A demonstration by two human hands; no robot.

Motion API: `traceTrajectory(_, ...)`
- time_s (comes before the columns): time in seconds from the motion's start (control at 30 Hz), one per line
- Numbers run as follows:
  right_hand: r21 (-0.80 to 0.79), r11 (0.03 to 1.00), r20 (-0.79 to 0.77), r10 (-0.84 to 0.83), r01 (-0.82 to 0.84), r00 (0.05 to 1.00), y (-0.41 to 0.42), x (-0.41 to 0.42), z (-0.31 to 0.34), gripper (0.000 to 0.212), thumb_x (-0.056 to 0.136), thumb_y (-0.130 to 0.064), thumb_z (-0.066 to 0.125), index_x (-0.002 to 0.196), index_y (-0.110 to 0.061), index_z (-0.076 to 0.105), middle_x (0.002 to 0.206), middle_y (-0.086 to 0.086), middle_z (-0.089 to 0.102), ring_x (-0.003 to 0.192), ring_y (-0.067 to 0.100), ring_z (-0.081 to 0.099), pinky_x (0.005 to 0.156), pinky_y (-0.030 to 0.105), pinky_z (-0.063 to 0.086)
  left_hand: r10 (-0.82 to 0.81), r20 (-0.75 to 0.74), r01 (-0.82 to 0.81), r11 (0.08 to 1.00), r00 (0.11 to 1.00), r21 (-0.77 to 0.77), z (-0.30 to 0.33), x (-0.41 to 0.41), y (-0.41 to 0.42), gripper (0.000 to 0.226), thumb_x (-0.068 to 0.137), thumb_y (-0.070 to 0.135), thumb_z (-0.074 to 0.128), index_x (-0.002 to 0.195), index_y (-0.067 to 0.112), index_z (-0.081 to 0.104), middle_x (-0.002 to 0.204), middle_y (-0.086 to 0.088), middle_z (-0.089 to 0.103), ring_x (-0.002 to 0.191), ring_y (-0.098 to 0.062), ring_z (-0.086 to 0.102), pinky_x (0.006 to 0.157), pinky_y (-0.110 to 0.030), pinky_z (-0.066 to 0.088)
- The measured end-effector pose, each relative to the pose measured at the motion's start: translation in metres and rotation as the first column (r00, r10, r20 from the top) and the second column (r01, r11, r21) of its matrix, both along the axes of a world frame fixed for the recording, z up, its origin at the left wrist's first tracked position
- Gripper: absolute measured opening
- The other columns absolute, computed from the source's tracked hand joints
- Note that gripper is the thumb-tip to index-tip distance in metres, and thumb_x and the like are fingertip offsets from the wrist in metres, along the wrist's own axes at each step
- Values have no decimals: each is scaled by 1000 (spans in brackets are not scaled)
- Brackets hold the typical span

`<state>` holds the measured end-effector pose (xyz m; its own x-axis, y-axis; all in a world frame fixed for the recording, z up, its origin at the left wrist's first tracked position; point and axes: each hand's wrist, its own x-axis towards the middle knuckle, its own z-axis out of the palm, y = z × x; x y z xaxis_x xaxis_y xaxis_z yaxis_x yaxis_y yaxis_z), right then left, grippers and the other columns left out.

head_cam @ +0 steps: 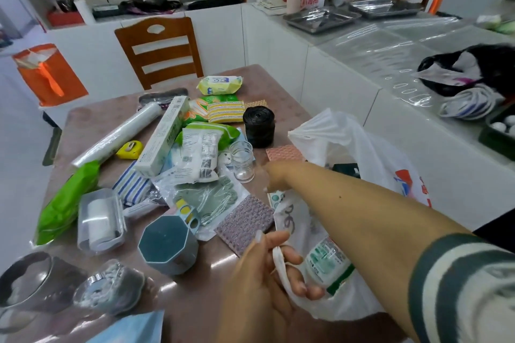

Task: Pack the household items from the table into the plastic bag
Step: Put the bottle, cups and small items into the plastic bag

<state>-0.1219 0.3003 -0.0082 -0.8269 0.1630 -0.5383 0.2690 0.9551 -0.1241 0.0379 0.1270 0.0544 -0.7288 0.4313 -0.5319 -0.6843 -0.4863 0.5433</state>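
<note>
From the head camera, little writing can be read. The white plastic bag point(345, 147) carries red and blue print on its right side, too distorted to make out. Inside it lies a white bottle point(327, 260) with a green label whose text is too small to read. Just left of the bag, a white packet point(199, 157) shows black barcodes and a QR code, the lettering illegible. Left of that packet lies a long white box point(161, 136) with small green print along its side, also unreadable.

The left hand point(274, 267) is below the bag's mouth, fingers curled around a twisted white bag handle point(278, 259), gripping it. The right hand point(274, 175) reaches across the bag's left edge toward a clear plastic cup point(243, 160), which lies tipped on the surface point(195, 303). This hand is blurred, and I cannot tell whether it is spread or clenched, or whether it touches the cup.

Other items are still on the surface left of the bag: a black roll point(259, 127) beyond the cup, a teal octagonal cup point(168, 245), a yellow tape measure point(129, 150) and a green packet point(68, 200) farther left.
</note>
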Motion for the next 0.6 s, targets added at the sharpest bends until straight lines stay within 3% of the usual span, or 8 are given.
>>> traceTrajectory(0.23, 162, 973, 133, -186, 163, 974, 34, -3, -24, 80, 72, -58, 72, 133, -11, 50, 130, 7, 55, 113, 28, 56, 94, 35, 48, -21, 33, 19, 999, 999, 48, -7, -18, -1, 45, 78, 38, 48, 93, -4, 57, 60, -18, 54, 36, -24, 49, 42, -37, 53)
traceTrajectory(0.3, 148, 969, 110, -215, 198, 970, 36, 0, -28, 81, 66, -59, 77, 125, -10, 53, 123, 6, 59, 108, 27, 58, 94, 36, 49, -101, 6, 101, 993, 995, -60, -11, -24, -4, 44, 89, 41, 43, 96, 1, 58, 62, -17, 59, 43, -26, 55, 49, -38, 55)
traceTrajectory(0.37, 76, 959, 124, -280, 272, 952, 40, 3, -32, 76, 60, -59, 81, 113, -11, 58, 115, 5, 63, 102, 26, 60, 93, 37, 49, -175, -19, 162, 945, 984, -283, -21, -36, -5, 49, 96, 50, 33, 99, 9, 60, 60, -14, 62, 46, -25, 58, 56, -35, 52)
traceTrajectory(0.43, 9, 950, 121, -311, 313, 943, 44, 6, -28, 67, 63, -57, 81, 106, -10, 62, 99, 3, 68, 90, 23, 63, 87, 33, 51, -125, -31, 101, 905, 992, -414, -34, -51, -7, 49, 99, 49, 31, 106, 11, 60, 57, -11, 58, 45, -22, 53, 56, -30, 48)
traceTrajectory(0.53, -163, 914, -64, -386, 372, 920, 50, 0, -9, 58, 73, -45, 78, 110, -5, 58, 101, 6, 68, 86, 23, 63, 75, 30, 50, 5, -8, -8, 906, 1000, -423, -37, -66, -7, 39, 102, 34, 35, 110, 2, 57, 72, -9, 50, 48, -18, 55, 47, -21, 44)
traceTrajectory(0.6, -461, 776, -47, -505, 430, 862, 49, -6, 4, 39, 79, -37, 76, 100, -9, 58, 101, 10, 70, 81, 24, 66, 68, 32, 53, 66, 47, -41, 908, 997, -416, -46, -72, -4, 25, 103, 25, 38, 108, 7, 53, 87, -11, 56, 52, -10, 63, 36, -16, 43)
